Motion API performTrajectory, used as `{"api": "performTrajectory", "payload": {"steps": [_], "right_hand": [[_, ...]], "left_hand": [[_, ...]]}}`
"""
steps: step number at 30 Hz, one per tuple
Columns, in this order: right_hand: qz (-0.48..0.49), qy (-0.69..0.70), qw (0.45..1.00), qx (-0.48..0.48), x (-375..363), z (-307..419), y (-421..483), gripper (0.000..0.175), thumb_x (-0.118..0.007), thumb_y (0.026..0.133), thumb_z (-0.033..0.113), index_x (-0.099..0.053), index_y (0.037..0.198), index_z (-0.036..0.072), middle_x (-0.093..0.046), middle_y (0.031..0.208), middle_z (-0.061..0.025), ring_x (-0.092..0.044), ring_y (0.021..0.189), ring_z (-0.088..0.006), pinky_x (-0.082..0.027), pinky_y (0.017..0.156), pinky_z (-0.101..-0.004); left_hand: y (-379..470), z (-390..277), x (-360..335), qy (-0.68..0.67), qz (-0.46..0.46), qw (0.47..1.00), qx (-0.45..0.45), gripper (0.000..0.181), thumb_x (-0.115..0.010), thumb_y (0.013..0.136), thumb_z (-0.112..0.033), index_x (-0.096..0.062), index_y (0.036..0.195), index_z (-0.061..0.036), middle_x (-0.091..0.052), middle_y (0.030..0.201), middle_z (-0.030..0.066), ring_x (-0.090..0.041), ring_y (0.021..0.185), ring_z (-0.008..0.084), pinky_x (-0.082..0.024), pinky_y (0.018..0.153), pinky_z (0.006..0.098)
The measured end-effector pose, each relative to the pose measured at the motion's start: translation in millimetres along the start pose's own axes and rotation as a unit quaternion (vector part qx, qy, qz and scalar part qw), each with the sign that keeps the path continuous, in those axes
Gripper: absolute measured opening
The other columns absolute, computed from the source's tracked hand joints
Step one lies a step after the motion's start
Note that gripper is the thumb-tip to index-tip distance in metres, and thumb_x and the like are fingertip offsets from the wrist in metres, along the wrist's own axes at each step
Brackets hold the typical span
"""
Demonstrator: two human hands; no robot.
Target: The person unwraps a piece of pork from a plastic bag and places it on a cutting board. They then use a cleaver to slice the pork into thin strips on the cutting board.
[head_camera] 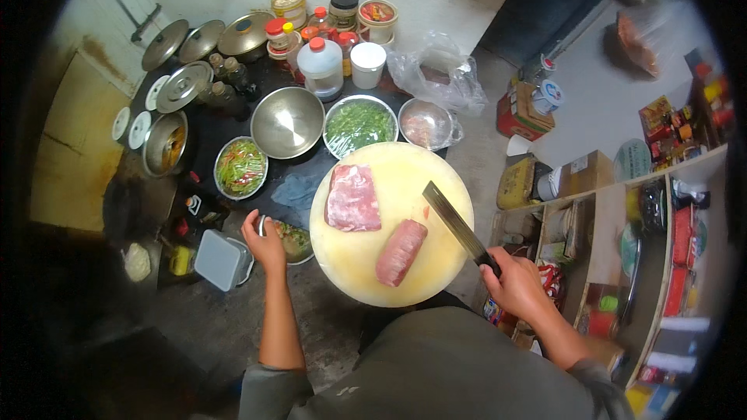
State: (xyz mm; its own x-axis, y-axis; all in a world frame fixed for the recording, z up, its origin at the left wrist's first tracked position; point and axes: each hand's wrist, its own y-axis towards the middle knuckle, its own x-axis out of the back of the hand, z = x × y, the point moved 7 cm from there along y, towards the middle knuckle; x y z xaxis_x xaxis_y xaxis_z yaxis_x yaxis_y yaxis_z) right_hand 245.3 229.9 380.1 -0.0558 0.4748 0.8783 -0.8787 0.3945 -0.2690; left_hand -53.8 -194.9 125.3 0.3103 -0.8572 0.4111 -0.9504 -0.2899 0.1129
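Note:
My right hand [516,280] grips the dark handle of a cleaver [452,216], seen nearly edge-on above the right side of a round, pale yellow cutting board [350,268]. Two pieces of raw meat rest on the board. One is a broad slab [353,198] with a whitish surface, at the upper left. The other is a smaller, thick pink piece [401,252], near the middle. Left of the board, my left hand [267,242] is at a metal bowl of chopped food [296,240], partly covering it. A pale curved edge shows between its fingers; whether they grip it is unclear.
Behind the board stand an empty steel bowl [287,122], a film-covered bowl of chopped greens [360,125] and a bowl of shredded vegetables [240,168]. A blue cloth [295,191] lies beside the board. Wooden shelving [607,216] with packages lines the right.

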Motion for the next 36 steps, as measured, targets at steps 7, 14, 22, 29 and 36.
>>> {"api": "performTrajectory", "payload": {"steps": [7,14,22,29,36], "right_hand": [[0.027,0.028,0.996,0.086,4,-30,32,0.031,-0.067,0.100,0.027,-0.066,0.125,0.009,-0.074,0.083,-0.0221,-0.071,0.079,-0.0478,-0.055,0.074,-0.0584],[0.063,0.037,0.994,0.085,5,-70,28,0.031,-0.062,0.103,0.030,-0.063,0.128,0.012,-0.076,0.094,-0.0200,-0.072,0.088,-0.0447,-0.055,0.077,-0.0571],[0.065,0.048,0.983,0.166,-12,-85,29,0.028,-0.063,0.102,0.026,-0.063,0.122,0.006,-0.076,0.093,-0.0182,-0.073,0.083,-0.0423,-0.056,0.073,-0.0568],[0.006,0.068,0.974,0.216,-15,-69,21,0.020,-0.065,0.099,0.022,-0.065,0.109,0.005,-0.073,0.082,-0.0157,-0.073,0.072,-0.0383,-0.057,0.068,-0.0528],[-0.057,-0.033,0.950,0.305,-12,-23,-2,0.017,-0.069,0.091,0.014,-0.066,0.106,0.006,-0.068,0.075,-0.0115,-0.070,0.060,-0.0308,-0.055,0.062,-0.0458]], "left_hand": [[-103,-216,-83,0.251,0.236,0.926,-0.152,0.107,-0.089,0.079,-0.049,-0.037,0.162,-0.0054,-0.051,0.148,0.0247,-0.046,0.140,0.0449,-0.039,0.116,0.0561],[-97,-234,-144,0.318,0.253,0.884,-0.233,0.110,-0.089,0.064,-0.036,-0.039,0.157,-0.0086,-0.047,0.148,0.0211,-0.046,0.137,0.0444,-0.038,0.111,0.0613],[-82,-255,-124,0.245,0.248,0.871,-0.346,0.101,-0.092,0.074,-0.039,-0.044,0.156,-0.0061,-0.049,0.156,0.0228,-0.043,0.147,0.0424,-0.031,0.122,0.0551],[-222,-293,-80,0.124,0.297,0.842,-0.433,0.028,-0.082,0.083,-0.007,-0.073,0.109,-0.0042,-0.069,0.119,0.0149,-0.065,0.107,0.0365,-0.053,0.093,0.0458],[-236,-285,-102,0.107,0.268,0.853,-0.436,0.039,-0.080,0.079,-0.002,-0.076,0.117,-0.0100,-0.075,0.114,0.0060,-0.067,0.106,0.0308,-0.052,0.093,0.0411]]}}
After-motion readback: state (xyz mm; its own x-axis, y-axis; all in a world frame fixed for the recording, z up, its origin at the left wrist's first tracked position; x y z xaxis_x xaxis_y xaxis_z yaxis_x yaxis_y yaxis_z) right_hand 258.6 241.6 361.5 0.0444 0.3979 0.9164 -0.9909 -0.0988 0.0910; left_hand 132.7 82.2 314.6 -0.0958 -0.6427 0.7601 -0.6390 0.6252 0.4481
